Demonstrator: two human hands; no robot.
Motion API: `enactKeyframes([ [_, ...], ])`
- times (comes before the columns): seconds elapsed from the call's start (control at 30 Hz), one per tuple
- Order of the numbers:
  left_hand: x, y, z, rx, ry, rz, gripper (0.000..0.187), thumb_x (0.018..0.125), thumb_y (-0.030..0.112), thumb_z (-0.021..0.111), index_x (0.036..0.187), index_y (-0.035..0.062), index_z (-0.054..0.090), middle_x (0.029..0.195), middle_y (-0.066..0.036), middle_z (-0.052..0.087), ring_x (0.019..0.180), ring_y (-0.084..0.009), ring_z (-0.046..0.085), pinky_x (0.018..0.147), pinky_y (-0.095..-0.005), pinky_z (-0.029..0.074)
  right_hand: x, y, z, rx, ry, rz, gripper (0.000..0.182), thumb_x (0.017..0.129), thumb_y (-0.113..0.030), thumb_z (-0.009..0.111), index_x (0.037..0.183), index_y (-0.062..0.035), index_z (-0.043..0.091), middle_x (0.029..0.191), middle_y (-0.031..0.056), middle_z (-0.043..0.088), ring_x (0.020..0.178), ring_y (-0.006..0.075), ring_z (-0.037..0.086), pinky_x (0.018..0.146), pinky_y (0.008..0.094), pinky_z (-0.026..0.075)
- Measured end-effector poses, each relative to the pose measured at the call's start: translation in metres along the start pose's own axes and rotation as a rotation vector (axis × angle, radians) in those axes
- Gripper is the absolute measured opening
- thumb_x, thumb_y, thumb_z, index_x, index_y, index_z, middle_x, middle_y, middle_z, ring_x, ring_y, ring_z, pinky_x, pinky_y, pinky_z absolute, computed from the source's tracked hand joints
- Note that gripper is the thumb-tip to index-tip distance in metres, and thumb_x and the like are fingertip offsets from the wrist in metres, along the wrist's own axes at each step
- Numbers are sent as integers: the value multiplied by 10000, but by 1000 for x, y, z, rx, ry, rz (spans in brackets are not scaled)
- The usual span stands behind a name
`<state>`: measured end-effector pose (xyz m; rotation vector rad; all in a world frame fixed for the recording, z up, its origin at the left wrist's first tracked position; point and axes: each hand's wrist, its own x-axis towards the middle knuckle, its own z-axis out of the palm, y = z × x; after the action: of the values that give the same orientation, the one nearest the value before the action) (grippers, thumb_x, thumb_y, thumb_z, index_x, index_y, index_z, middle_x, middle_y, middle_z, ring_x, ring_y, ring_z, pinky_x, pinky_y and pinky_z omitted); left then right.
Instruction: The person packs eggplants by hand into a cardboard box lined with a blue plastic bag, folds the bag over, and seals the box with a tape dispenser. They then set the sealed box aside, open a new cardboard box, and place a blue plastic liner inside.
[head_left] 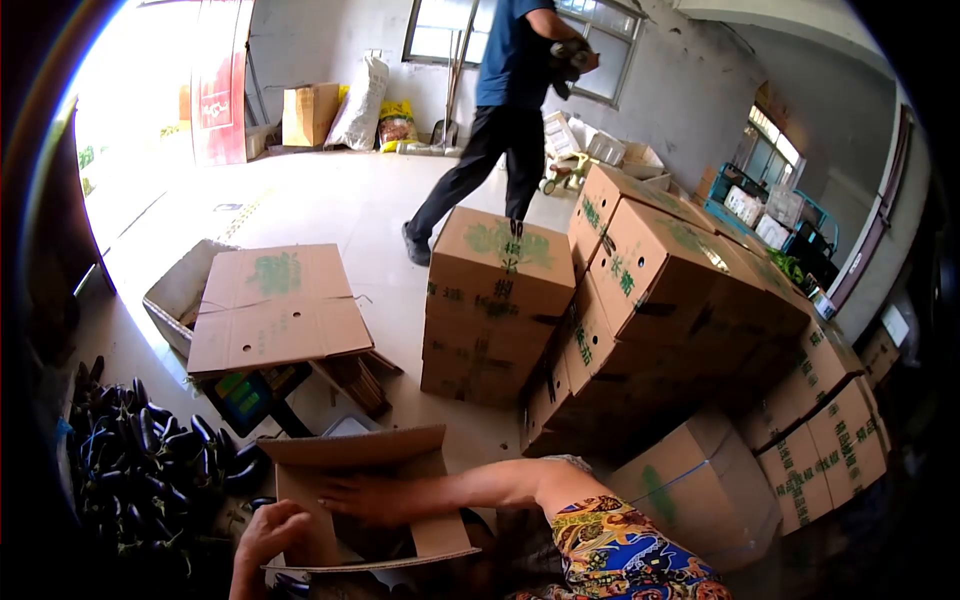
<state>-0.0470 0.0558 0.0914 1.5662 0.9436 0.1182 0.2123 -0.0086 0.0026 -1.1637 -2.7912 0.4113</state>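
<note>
An open cardboard box [440, 525] stands low in front of me with its flaps up. My left hand [272, 532] is at the box's left side, fingers curled over the edge of the cardboard. My right hand [365, 498] reaches into the box, fingers stretched out flat against the inside near the left wall. The bottom of the box lies in shadow, so its contents are hard to make out. A heap of dark purple eggplants [150, 465] lies on the floor to the left, and a few are close to my left hand.
A flattened carton [275, 310] lies over a scale [250, 395] and a white foam bin [165, 300]. Printed cartons [500, 300] are stacked ahead, with more cartons [650, 280] at right. A person [505, 110] in dark clothes walks behind them, carrying dark items.
</note>
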Motion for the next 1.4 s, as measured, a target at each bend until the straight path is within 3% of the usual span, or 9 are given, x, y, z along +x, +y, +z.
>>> enactKeyframes([
  [0.2, -53, -7, 29, -600, 354, 613, 755, 953, 622, 475, 1431, 43, 400, 1390, -158, 523, 1305, -268, 491, 1048, -444, 407, 2, 23, 24, -18, 353, -192, 758, 868, -244, 655, 1502, -13, 310, 1558, 241, 283, 1436, 413, 294, 1146, 477, 329],
  [0.37, -43, 4, 37, 197, 725, 602, 571, 998, 322, 490, 1471, 23, 379, 1373, -173, 570, 1204, -312, 586, 1032, -399, 429, -2, 2, 2, -160, 93, -78, 807, 857, -287, 689, 1519, -36, 303, 1608, 151, 226, 1472, 369, 227, 1047, 425, 433],
  [0.6, 37, -34, 33, 392, 699, 200, 733, 1009, 500, 473, 1565, 142, 158, 1321, -290, 569, 1169, -453, 591, 976, -465, 468, -37, 13, -68, -117, 340, -205, 400, 857, -96, 607, 1246, -5, 588, 1372, 177, 550, 1245, 291, 569, 1000, 382, 510],
  [0.7, 37, -30, 31, 362, 596, 94, 737, 1009, 535, 447, 1563, 139, 165, 1275, -327, 575, 1205, -483, 551, 997, -482, 447, -71, 19, -125, -466, 597, -254, 387, 880, -151, 641, 1242, -18, 599, 1310, 174, 599, 1183, 275, 609, 941, 386, 530],
  [0.77, 36, -25, 32, 322, 584, 87, 719, 1019, 529, 426, 1561, 127, 177, 1269, -324, 581, 1226, -467, 541, 1017, -465, 433, -76, 4, -171, -652, 598, 195, 417, 897, -254, 678, 1231, -14, 611, 1252, 167, 637, 1098, 312, 647, 875, 404, 538],
  [0.93, 44, -49, 26, -153, 643, 198, 690, 1044, 460, 387, 1526, -8, 228, 1455, -227, 476, 1354, -323, 456, 1117, -355, 342, -88, -3, -117, -57, 333, 349, 651, 930, -569, 559, 1195, 24, 608, 1021, 216, 681, 948, 357, 668, 819, 410, 539],
  [1.07, 39, -55, 28, -554, 637, 148, 599, 1073, 406, 268, 1518, 5, 259, 1384, -179, 555, 1220, -230, 562, 1042, -310, 419, -98, -13, -57, -150, 107, 352, 794, 964, -659, 350, 1512, -85, 371, 1613, 194, 206, 1486, 334, 186, 1150, 481, 115],
  [1.33, 66, -41, -7, -132, 437, 316, 680, 1061, 458, 307, 1515, -45, 256, 1585, -196, 284, 1480, -280, 257, 1199, -317, 193, -89, -13, -50, -144, 286, 349, 641, 979, -524, 443, 1462, -102, 456, 1546, 108, 386, 1405, 334, 324, 1131, 479, 185],
  [1.4, 71, -33, -5, 52, 459, 211, 536, 1055, 410, 355, 1416, 20, 420, 1440, -186, 471, 1361, -277, 427, 1131, -336, 305, -86, -9, -54, -116, 279, 341, 597, 969, -462, 494, 1445, -102, 474, 1540, 103, 397, 1403, 335, 327, 1131, 480, 194],
])
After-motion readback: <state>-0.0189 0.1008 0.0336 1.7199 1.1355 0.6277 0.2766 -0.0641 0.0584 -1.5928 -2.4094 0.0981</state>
